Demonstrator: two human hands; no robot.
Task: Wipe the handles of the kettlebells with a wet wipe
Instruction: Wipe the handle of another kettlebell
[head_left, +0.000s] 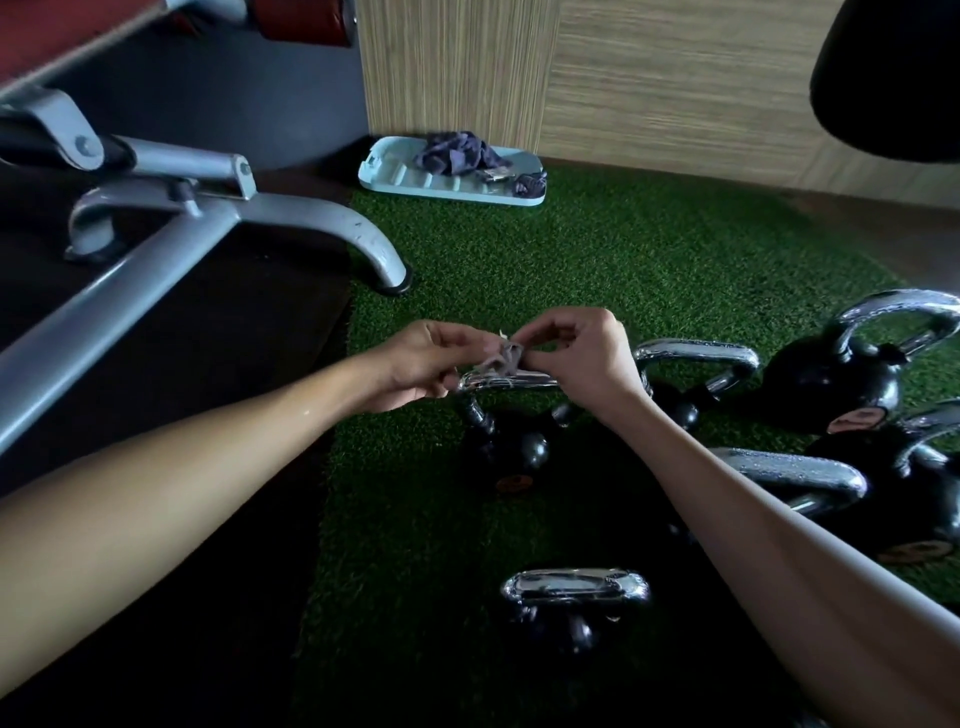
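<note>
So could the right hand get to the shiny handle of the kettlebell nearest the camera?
Probably yes. That handle stands uncovered on the turf, with nothing over it. But the right hand is busy for now, pinching the wipe together with the left hand.

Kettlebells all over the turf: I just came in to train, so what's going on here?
A person's left grip and right grip both pinch a small crumpled grey wet wipe right at the chrome handle of a black kettlebell standing on the green artificial turf. Other chrome-handled kettlebells stand to the right and nearer the camera.
</note>
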